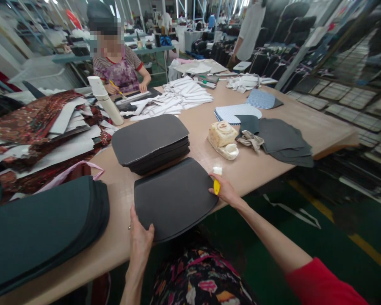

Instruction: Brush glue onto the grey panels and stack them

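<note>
A dark grey rounded panel (174,197) lies in front of me at the table's near edge, with at least one more sheet under it. My left hand (140,235) grips its left edge, thumb on top and fingers along the side. My right hand (225,191) is closed around a brush (216,186) with a yellow handle and white tip, and its fingers touch the panel's right edge. Just behind lies a thick stack of similar grey panels (150,142). A crusted, cream-coloured container (222,136) stands beyond my right hand.
Dark green panels (47,224) are stacked at the left. A crumpled rag (251,141), fanned grey pieces (284,142) and blue-striped pieces (236,112) lie right. White strips (187,95) and a white tube (106,101) are farther back. Across the table a co-worker (122,70) holds a yellow tool.
</note>
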Demonstrator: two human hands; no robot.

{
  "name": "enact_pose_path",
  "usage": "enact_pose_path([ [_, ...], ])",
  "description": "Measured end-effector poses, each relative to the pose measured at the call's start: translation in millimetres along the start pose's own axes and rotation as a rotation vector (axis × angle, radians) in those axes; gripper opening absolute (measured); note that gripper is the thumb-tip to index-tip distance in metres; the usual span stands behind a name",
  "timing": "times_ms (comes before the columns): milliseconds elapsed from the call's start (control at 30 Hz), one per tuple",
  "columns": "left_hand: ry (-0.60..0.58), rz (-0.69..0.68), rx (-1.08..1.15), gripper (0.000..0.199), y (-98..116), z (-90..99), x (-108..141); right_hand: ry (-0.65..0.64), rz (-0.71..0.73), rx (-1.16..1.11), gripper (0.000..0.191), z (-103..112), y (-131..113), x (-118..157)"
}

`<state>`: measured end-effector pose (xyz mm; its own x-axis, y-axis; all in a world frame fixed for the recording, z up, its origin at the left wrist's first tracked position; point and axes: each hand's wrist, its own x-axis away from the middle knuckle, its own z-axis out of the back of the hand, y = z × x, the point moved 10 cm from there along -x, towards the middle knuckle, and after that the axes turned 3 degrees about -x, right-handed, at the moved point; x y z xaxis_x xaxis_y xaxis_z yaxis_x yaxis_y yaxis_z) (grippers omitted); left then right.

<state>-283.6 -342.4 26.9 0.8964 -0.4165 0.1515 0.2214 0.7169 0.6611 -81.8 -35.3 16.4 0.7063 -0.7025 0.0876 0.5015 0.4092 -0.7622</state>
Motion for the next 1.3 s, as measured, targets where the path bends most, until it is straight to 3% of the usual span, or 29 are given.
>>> enact_pose_path([
  [600, 0.014, 0.016, -0.087, 0.088, -11.7, -1.3, -7.8, -0.033, 0.059, -0.083, 0.060, 0.5, 4.0, -2.7],
  [967, 0.012, 0.023, -0.081, 0.086, -8.1, -0.9, -7.0, -0.017, 0.079, 0.028, 0.057, -2.9, 1.4, 3.1],
  [1167, 0.012, -0.008, -0.007, 0.085, -9.4, -2.9, -5.9, 0.081, 0.152, 0.160, 0.054, -0.1, -15.6, 6.4],
  [1300, 0.078, -0.044, -0.019, 0.083, -18.7, -2.4, -7.4, 0.034, 0.304, 0.149, 0.049, -14.0, -33.6, 15.6],
])
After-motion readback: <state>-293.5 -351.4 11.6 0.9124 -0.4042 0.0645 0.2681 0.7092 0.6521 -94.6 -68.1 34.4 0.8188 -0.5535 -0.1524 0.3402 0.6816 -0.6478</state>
